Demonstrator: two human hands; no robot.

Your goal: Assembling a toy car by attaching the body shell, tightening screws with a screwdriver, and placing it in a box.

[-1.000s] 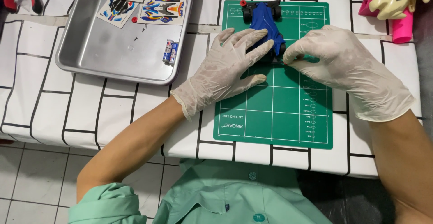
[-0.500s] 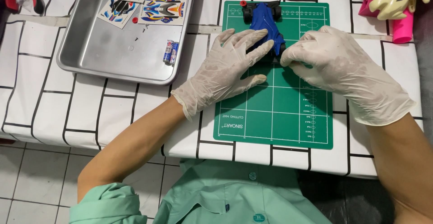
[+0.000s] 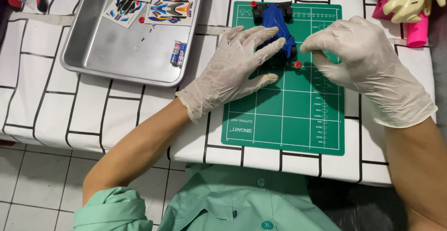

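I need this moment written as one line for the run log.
left hand: resting on blue toy car | right hand: fingertips pinched beside car | car: on green cutting mat

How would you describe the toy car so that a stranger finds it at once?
Look at the green mat on the white table. At its far end lies the toy car, under the left hand. It is the only blue thing there, with black wheels.

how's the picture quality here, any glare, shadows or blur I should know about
Head view: sharp and evenly lit, no motion blur on the left hand or right hand; soft sheen on the metal tray, no harsh glare; the hands cast soft shadows on the green cutting mat, which darken the near side of the blue toy car.
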